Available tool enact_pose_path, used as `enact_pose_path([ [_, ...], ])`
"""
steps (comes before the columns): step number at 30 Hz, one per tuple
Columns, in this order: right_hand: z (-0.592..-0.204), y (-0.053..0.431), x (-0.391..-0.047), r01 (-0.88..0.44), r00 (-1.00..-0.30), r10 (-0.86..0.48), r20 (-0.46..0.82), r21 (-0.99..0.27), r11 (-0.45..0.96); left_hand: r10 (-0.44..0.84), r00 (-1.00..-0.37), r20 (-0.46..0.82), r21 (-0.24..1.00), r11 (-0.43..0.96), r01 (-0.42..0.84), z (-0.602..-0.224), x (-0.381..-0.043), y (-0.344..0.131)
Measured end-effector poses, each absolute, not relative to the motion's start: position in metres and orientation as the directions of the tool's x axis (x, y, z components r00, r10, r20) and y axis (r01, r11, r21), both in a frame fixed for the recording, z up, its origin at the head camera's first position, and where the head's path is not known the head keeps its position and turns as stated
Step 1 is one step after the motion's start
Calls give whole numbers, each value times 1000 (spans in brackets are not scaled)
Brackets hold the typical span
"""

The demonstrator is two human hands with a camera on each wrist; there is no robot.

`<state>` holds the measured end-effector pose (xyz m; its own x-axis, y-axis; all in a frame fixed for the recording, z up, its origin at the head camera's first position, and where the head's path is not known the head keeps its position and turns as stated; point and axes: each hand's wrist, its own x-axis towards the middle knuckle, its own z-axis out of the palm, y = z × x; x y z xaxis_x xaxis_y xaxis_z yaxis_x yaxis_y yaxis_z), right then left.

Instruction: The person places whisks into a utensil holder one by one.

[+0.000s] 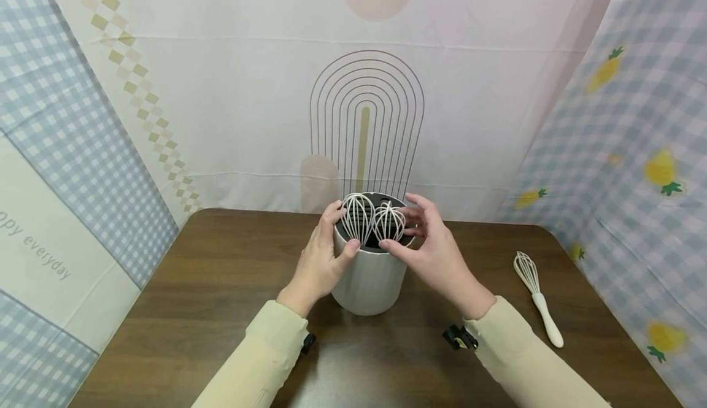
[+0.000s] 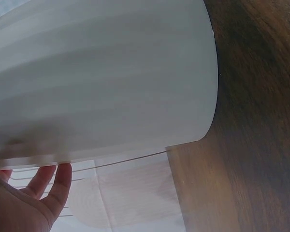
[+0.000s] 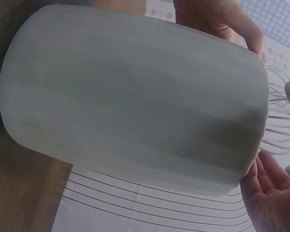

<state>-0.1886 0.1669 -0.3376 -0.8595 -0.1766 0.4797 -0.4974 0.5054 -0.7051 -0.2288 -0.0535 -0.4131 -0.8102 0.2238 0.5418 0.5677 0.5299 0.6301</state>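
Observation:
A pale ribbed utensil holder (image 1: 367, 282) with a black slotted insert stands upright on the table. A larger whisk (image 1: 358, 218) and a smaller whisk (image 1: 389, 223) sit in it, wire heads up, handles hidden inside. My left hand (image 1: 318, 264) grips the holder's left rim, thumb at the front, fingers round the back. My right hand (image 1: 436, 250) curves about the right side of the rim, with the smaller whisk's head between thumb and fingers; I cannot tell whether it grips the wires. In the right wrist view, its fingers (image 3: 268, 181) lie right at the rim.
Apart from the holder, a third whisk (image 1: 537, 300) with a white handle lies on the brown wooden table (image 1: 232, 273), at the right. A patterned cloth (image 1: 248, 119) hangs behind the table, and checked cloths hang at both sides.

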Motion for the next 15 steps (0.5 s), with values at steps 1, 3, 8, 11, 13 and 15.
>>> enact_pose_path([
  [1,-337,167,-188,-501,-857,-179,482,-703,505,224,-809,543,629,530,569,-413,-229,-53],
  [3,-336,169,-187,-512,-851,-184,492,-700,497,225,-811,540,630,530,568,-413,-229,-53],
  [8,-320,170,-174,-559,-821,-186,540,-694,455,221,-822,525,644,528,554,-413,-227,-52],
  [11,-310,176,-165,-564,-815,-172,554,-691,452,220,-826,519,647,530,548,-412,-226,-52],
  [13,-311,184,-165,-553,-820,-162,549,-688,470,219,-826,520,645,533,547,-412,-226,-52],
  [15,-313,191,-164,-530,-832,-152,533,-685,499,218,-826,520,643,535,547,-412,-226,-53],
])
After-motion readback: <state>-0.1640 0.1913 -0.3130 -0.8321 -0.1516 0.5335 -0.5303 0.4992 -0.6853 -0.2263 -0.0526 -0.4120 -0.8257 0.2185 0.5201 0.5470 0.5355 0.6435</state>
